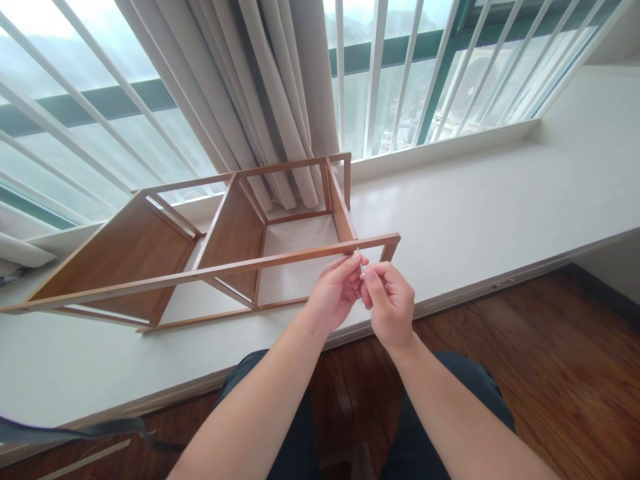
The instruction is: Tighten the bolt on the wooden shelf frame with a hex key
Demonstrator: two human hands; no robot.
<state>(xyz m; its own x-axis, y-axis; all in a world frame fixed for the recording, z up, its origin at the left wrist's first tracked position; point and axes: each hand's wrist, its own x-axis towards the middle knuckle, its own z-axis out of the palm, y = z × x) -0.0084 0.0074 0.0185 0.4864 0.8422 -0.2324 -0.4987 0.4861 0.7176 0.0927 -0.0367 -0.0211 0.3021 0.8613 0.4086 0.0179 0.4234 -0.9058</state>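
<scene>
Pinching a small, thin, silvery metal piece point(363, 269) between my fingertips, I have my left hand point(343, 285) and right hand point(391, 297) close together, both clamped on it. The piece sits by the right end of a brown wooden open-sided shelf frame point(300, 256), just under its near long rail; I cannot tell whether its tip touches the wood. The frame lies on its side on a long white ledge point(480, 200), its solid panels standing between the rails. Behind it hang pleated grey-beige curtains point(240, 87), with white upright window bars point(376, 80) on both sides. Below my forearms are my dark blue trouser legs point(473, 383) and a reddish-brown wood floor point(565, 353).
</scene>
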